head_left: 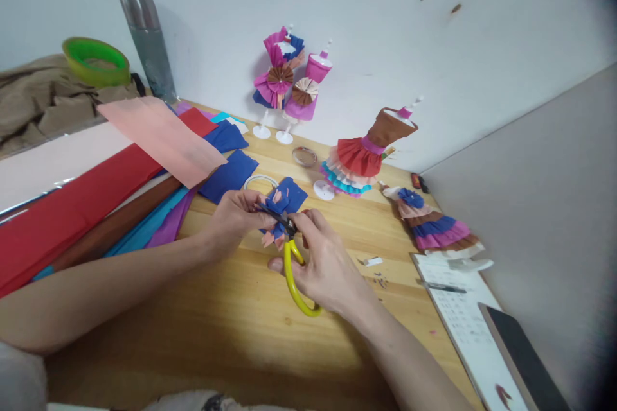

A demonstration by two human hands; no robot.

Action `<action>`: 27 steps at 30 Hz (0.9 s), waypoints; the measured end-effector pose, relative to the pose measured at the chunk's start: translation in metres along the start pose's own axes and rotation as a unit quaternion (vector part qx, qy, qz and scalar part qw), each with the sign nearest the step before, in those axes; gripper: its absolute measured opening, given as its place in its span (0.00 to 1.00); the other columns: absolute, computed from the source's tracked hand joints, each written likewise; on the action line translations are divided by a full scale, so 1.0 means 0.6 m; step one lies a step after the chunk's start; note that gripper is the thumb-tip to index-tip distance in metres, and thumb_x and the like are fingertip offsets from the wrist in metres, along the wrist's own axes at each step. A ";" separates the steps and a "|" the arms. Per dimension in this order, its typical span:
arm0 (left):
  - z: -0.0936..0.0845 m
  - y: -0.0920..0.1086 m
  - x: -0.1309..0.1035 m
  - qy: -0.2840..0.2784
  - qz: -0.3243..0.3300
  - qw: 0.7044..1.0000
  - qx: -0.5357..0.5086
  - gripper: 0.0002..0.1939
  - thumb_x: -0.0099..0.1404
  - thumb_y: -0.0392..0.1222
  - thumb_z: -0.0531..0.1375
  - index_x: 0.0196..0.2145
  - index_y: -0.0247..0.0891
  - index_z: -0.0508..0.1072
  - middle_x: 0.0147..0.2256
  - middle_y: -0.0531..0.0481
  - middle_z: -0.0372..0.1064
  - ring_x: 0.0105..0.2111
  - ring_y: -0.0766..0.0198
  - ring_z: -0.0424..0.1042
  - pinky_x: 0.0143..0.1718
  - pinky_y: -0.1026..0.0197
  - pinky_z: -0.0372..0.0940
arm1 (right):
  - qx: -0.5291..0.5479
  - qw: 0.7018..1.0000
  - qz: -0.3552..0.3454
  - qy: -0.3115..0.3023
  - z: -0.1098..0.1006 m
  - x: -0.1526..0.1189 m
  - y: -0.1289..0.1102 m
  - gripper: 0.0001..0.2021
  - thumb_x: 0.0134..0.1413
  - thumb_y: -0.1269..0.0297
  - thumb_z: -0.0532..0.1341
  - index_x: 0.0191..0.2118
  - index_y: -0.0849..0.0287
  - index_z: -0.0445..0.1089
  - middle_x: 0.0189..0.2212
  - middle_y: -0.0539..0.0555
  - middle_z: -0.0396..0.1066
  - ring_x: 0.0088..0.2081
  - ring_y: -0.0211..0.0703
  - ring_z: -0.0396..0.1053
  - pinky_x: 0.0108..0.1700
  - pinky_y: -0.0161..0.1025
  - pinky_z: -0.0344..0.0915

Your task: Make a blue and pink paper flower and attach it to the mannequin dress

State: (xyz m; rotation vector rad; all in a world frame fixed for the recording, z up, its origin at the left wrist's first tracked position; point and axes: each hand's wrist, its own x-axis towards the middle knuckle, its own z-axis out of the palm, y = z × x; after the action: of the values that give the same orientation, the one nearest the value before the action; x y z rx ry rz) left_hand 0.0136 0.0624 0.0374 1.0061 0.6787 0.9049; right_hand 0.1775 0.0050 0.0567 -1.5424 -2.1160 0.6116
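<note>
My right hand (321, 263) is closed round the yellow handles of a pair of scissors (294, 286), whose dark blades point left toward my other hand. Between thumb and fingers, my left hand (236, 215) pinches a small blue and peach paper flower (274, 234) with ragged petals. The blades lie across the flower, close to the left fingertips; whether they are cutting into it is too small to tell. Just behind the flower is a loose piece of blue crepe paper (295, 194). A pale ring-shaped roll (260, 182) lies beside that piece, partly hidden.
Crepe paper strips (96, 186) in several colours spread over the left side. Miniature dress forms in paper dresses (359, 157) stand along the wall, and one paper dress (434, 221) lies at right. A notebook (457, 314), pen (443, 287) and phone (523, 353) sit front right; a bottle (152, 51) stands back left.
</note>
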 end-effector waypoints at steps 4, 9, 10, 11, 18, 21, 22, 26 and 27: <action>-0.002 -0.004 0.002 0.012 0.001 1.000 -0.007 0.07 0.45 0.36 0.66 0.19 0.32 0.71 0.17 0.52 0.70 0.15 0.69 0.66 0.18 0.66 0.62 | 0.000 1.000 -0.010 0.009 -0.001 0.001 0.000 0.18 0.47 0.60 0.67 0.45 0.56 0.67 0.40 0.58 0.63 0.40 0.50 0.65 0.41 0.47 0.67; -0.004 -0.009 0.004 0.013 -0.002 1.000 -0.016 0.07 0.45 0.36 0.67 0.19 0.32 0.71 0.16 0.52 0.69 0.15 0.68 0.66 0.17 0.66 0.61 | 0.002 1.000 -0.018 0.013 -0.001 0.001 0.003 0.16 0.47 0.60 0.67 0.43 0.55 0.67 0.40 0.57 0.63 0.40 0.49 0.65 0.42 0.48 0.67; -0.004 -0.010 0.004 0.014 -0.002 1.000 -0.017 0.07 0.45 0.36 0.67 0.19 0.32 0.71 0.16 0.52 0.69 0.15 0.68 0.66 0.17 0.66 0.61 | 0.002 1.000 -0.019 0.013 0.000 0.001 0.003 0.16 0.48 0.60 0.67 0.42 0.55 0.68 0.40 0.57 0.63 0.40 0.49 0.66 0.43 0.48 0.67; -0.004 -0.010 0.005 0.014 -0.002 1.000 -0.018 0.07 0.45 0.36 0.67 0.19 0.32 0.71 0.16 0.52 0.69 0.15 0.68 0.66 0.17 0.66 0.61 | 0.001 1.000 -0.019 0.012 0.000 0.002 0.004 0.15 0.48 0.60 0.67 0.42 0.55 0.68 0.40 0.57 0.63 0.40 0.49 0.66 0.43 0.48 0.67; -0.008 -0.015 0.009 0.010 0.000 1.000 -0.020 0.05 0.45 0.35 0.66 0.19 0.31 0.73 0.17 0.51 0.71 0.15 0.69 0.66 0.18 0.67 0.60 | 0.001 1.000 -0.012 0.005 -0.002 0.003 0.007 0.14 0.48 0.58 0.67 0.40 0.56 0.68 0.38 0.57 0.63 0.39 0.49 0.66 0.42 0.48 0.67; -0.011 -0.019 0.010 0.011 0.000 1.000 -0.017 0.05 0.46 0.35 0.66 0.21 0.31 0.74 0.18 0.50 0.72 0.16 0.68 0.67 0.19 0.66 0.60 | 0.000 1.000 -0.010 0.005 -0.003 0.003 0.007 0.13 0.48 0.58 0.66 0.38 0.57 0.68 0.38 0.57 0.63 0.38 0.49 0.67 0.42 0.47 0.67; -0.012 -0.019 0.011 0.012 0.000 1.000 -0.016 0.05 0.46 0.35 0.66 0.21 0.31 0.74 0.18 0.50 0.72 0.17 0.67 0.67 0.19 0.66 0.60 | -0.001 1.000 -0.009 0.005 -0.003 0.003 0.007 0.13 0.48 0.58 0.66 0.38 0.57 0.68 0.38 0.57 0.63 0.38 0.49 0.66 0.42 0.47 0.67; -0.013 -0.018 0.013 0.013 0.001 1.000 -0.020 0.05 0.45 0.35 0.66 0.22 0.32 0.74 0.19 0.52 0.72 0.18 0.68 0.68 0.20 0.66 0.60 | -0.007 1.000 -0.003 -0.002 -0.007 0.003 0.005 0.13 0.47 0.59 0.67 0.37 0.57 0.67 0.38 0.57 0.63 0.37 0.47 0.65 0.40 0.45 0.66; -0.013 -0.017 0.013 0.010 0.003 1.000 -0.020 0.05 0.45 0.35 0.66 0.21 0.33 0.74 0.18 0.52 0.72 0.18 0.68 0.68 0.20 0.66 0.60 | -0.006 1.000 -0.003 -0.009 -0.009 0.003 0.004 0.13 0.47 0.60 0.67 0.37 0.57 0.66 0.38 0.56 0.63 0.36 0.46 0.65 0.40 0.44 0.66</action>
State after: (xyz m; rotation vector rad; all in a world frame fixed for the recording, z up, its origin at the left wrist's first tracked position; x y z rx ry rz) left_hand 0.0142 0.0700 0.0241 0.9654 0.6723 0.9303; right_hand 0.1820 0.0080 0.0595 -1.5414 -2.1420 0.6137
